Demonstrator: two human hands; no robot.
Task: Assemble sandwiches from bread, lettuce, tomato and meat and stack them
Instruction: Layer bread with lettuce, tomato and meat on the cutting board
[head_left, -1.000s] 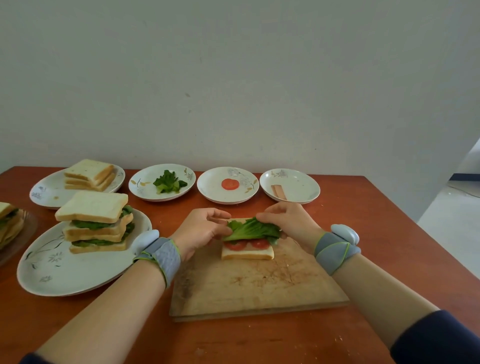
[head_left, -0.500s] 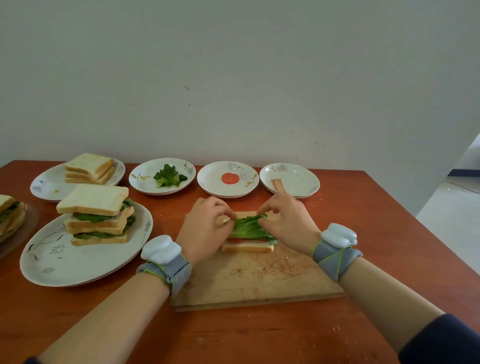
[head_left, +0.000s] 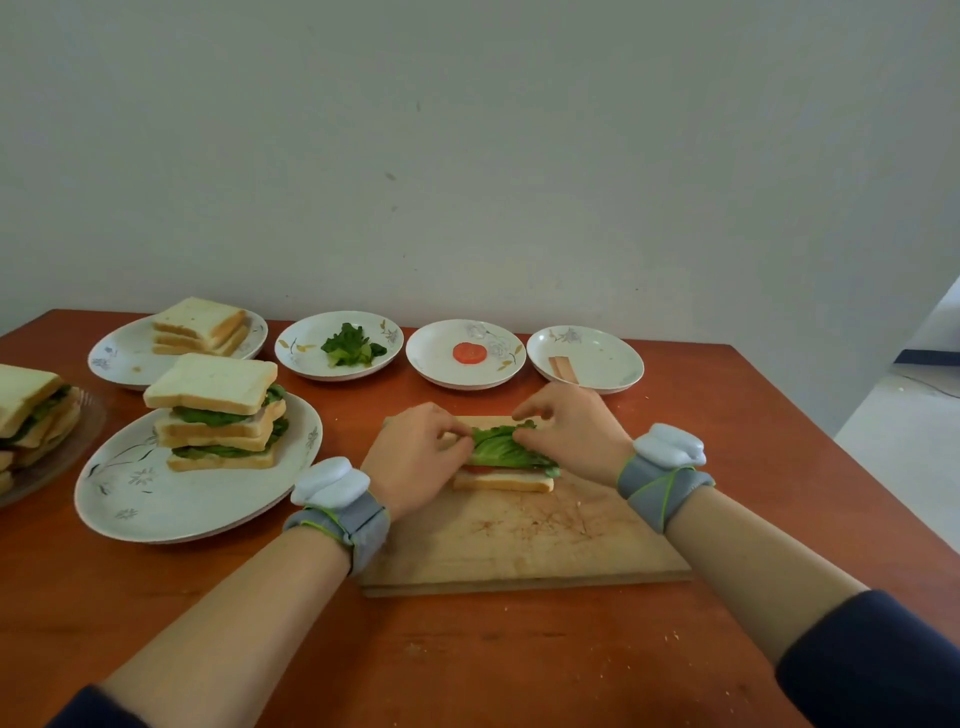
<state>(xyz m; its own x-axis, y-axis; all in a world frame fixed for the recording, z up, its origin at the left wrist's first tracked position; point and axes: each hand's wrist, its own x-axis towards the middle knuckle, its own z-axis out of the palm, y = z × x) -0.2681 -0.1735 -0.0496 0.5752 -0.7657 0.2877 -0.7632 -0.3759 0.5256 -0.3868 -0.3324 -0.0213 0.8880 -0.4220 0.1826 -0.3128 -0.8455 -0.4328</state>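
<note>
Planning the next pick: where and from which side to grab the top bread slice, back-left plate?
Probably pinch the top slice at its right crust edge, coming from the right: it lies flat on the stack, that edge exposed beside the plate rim.

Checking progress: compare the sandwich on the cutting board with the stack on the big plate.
Board sandwich lacks a top slice, lettuce exposed; plate stack is capped with bread. Board sandwich is one layer; plate stack has several. Left hand and right hand grip board sandwich's lettuce; plate stack is untouched. Both contain bread and lettuce.
</note>
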